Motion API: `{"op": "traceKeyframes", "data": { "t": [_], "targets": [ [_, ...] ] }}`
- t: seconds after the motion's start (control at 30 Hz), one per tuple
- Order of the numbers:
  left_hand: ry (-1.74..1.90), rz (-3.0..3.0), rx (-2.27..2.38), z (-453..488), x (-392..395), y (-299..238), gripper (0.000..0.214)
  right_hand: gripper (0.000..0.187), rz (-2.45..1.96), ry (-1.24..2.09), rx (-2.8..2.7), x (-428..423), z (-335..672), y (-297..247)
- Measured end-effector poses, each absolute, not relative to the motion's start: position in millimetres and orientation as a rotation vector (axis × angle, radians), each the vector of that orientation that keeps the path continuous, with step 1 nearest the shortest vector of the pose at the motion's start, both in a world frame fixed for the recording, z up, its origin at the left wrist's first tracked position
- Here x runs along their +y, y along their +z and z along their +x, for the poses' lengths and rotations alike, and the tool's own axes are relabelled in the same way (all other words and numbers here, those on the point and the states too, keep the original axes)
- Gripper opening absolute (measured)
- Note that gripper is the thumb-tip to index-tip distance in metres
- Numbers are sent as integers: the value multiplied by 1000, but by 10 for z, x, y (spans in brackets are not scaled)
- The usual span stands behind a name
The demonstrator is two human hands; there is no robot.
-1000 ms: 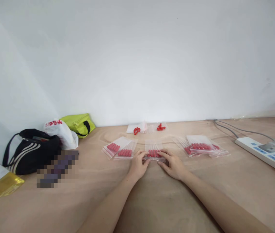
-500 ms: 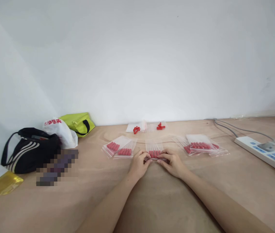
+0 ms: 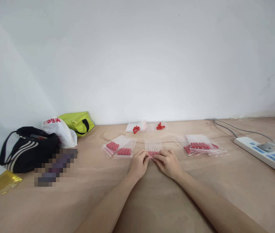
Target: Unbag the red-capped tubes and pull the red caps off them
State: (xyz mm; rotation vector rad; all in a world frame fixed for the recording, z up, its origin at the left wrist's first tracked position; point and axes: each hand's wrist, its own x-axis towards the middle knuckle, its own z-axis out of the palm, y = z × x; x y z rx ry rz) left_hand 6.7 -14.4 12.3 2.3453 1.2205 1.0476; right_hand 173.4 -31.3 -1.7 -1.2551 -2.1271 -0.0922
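Note:
A small clear zip bag [image 3: 153,148] with several red pieces inside lies on the wooden table [image 3: 152,200] in front of me. My left hand [image 3: 139,164] and my right hand [image 3: 166,162] both pinch its near edge, fingertips almost meeting over the red pieces. Two filled bags [image 3: 119,149] lie just left of my hands. A stack of filled bags [image 3: 201,146] lies to the right. Further back sit loose red pieces [image 3: 136,129] and empty clear bags [image 3: 149,127] near the wall.
At the left stand a black striped bag [image 3: 28,149], a white plastic bag [image 3: 58,131] and a lime green pouch [image 3: 78,121]. A gold packet [image 3: 1,184] lies at the far left edge. A white power strip [image 3: 264,153] with cables runs along the right.
My hands have drawn closer together on the bag's near edge, the right fingers sliding left toward the left hand. The bag stays in place on the table.

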Motion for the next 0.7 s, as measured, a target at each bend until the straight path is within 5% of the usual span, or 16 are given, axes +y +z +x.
{"op": "traceKeyframes", "data": {
  "t": [0.7],
  "targets": [
    [1136, 1671, 1128, 118, -43, 2, 12, 12, -1322, 56, -2089, -310, 1697, 15]
  ]
}}
